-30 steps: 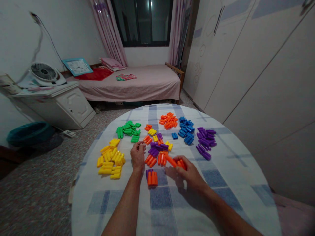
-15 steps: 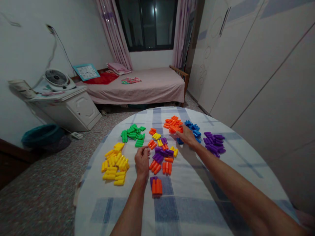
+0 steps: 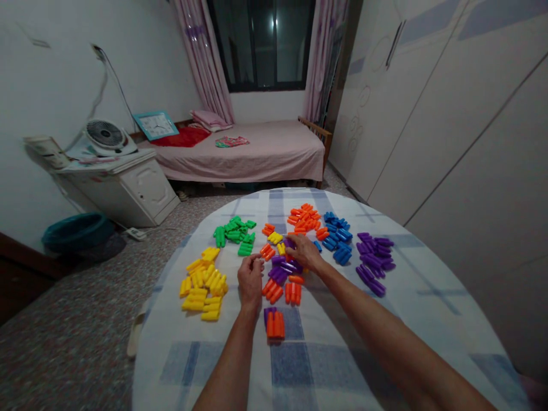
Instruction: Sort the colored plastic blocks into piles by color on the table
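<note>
— So, what are the hands doing?

— Left hand (image 3: 250, 279) sits near the middle of the cloth-covered desk (image 3: 342, 342), its grip curled in, thumb against forefinger; whether a piece sits inside cannot be told. Right hand (image 3: 305, 252) lies palm down on the mixed pile (image 3: 279, 273) of purple, orange and yellow plastic pieces just beside it, fingers bent over the heap; whether its grip has hold of any piece cannot be told.

— And around them?

— A small orange stack (image 3: 274, 324) lies toward the near edge. Sorted heaps ring the middle: yellow pile (image 3: 203, 282) by the left edge, green pile (image 3: 234, 233) and orange pile (image 3: 305, 216) toward the far edge, blue pile (image 3: 338, 237) just beside the orange, purple pile (image 3: 373, 254) toward the right edge.
</note>
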A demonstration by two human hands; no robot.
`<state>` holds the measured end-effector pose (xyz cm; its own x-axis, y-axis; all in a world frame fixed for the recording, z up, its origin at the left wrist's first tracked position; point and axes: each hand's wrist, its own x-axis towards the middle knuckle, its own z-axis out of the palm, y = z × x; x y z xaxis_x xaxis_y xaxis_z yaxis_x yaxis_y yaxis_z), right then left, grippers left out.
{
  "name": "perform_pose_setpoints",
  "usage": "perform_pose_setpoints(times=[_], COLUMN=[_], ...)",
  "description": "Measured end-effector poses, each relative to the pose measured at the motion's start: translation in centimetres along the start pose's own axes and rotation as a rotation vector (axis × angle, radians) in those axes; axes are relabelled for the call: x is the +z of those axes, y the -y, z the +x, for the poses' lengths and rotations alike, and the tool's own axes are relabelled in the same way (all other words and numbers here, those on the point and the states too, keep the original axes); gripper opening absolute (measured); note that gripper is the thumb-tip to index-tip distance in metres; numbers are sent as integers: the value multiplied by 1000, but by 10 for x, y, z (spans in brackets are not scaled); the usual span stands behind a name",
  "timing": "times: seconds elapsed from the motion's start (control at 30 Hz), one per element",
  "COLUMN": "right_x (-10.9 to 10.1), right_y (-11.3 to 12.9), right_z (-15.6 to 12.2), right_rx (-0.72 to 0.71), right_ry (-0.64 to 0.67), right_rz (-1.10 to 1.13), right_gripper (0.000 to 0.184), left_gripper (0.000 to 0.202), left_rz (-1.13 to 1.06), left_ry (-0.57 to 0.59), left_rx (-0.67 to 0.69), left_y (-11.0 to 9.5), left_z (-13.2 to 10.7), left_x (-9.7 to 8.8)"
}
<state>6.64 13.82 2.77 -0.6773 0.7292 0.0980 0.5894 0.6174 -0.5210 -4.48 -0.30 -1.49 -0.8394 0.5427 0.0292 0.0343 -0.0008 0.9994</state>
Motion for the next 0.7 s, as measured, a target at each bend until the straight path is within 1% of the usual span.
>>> perform_pose_setpoints(times=[0.07, 0.13, 0.23, 0.3, 0.4, 0.47, 0.53, 0.6, 0.7], right_x=[-4, -11, -22, -24, -18, -13, -9, -9, -18], right_y=[-2, -5, -3, 2, 11, 17, 20, 21, 10], right_z=[1, -5, -24, -41, -62, -70, -75, -78, -83], right_rx=[37, 70, 43, -29, -91, -73, -46, -42, -50], right_ry=[-35, -79, -130, -122, -44, -7, -2, -1, 1], right_rz=[18, 32, 95, 69, -109, -215, -266, -251, -153], right_gripper=[39, 38, 28, 18, 8, 8, 15, 22, 21], left_gripper=[29, 29, 29, 29, 28, 29, 29, 30, 30], left_rz=[3, -4, -14, -12, -5, 1, 7, 15, 25], left_ry=[7, 6, -1, -2, 1, 3, -1, -2, -5], left_rx=[-1, -3, -7, -2, 13, 21, 23, 20, 6], left_y=[-2, -4, -5, -5, -3, -1, -1, -1, -3], left_z=[0, -1, -2, -2, -1, 0, 0, 0, -1], left_x=[0, 0, 1, 1, 1, 1, 1, 1, 1])
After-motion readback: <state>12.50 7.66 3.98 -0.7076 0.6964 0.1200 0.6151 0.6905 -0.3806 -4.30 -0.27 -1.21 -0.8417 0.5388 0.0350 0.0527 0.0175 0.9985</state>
